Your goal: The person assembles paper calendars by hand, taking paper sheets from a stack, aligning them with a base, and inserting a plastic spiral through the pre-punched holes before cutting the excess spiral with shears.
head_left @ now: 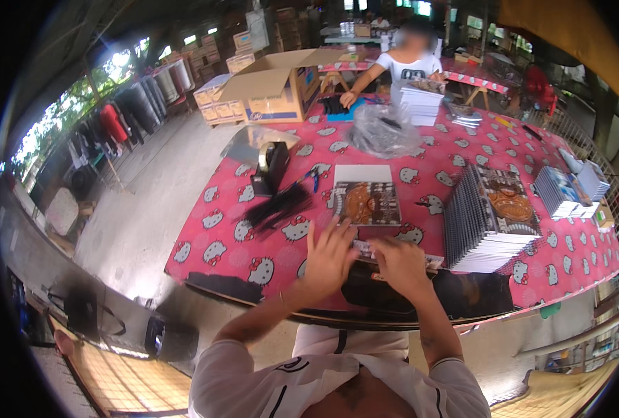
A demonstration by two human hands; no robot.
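Note:
My left hand [330,259] lies over the near edge of the table, its fingers stretched out and apart. Close beside it, my right hand [401,266] has its fingers bent around the end of a small printed piece [362,245], mostly hidden between the hands; its kind cannot be made out. Just beyond my fingertips lies a notebook [367,203] with a brown and black patterned cover, over a white sheet [362,173]. Left of it are a bundle of thin black strands [279,207], a blue-handled tool [316,180] and a black tape dispenser [270,168].
A tall stack of spiral-bound notebooks [489,219] stands to the right, with smaller stacks [566,191] beyond. Across the pink patterned table [215,226] are a clear plastic bag [385,132] and a co-worker [410,66] beside piled booklets [422,104]. An open cardboard box [276,94] stands far left.

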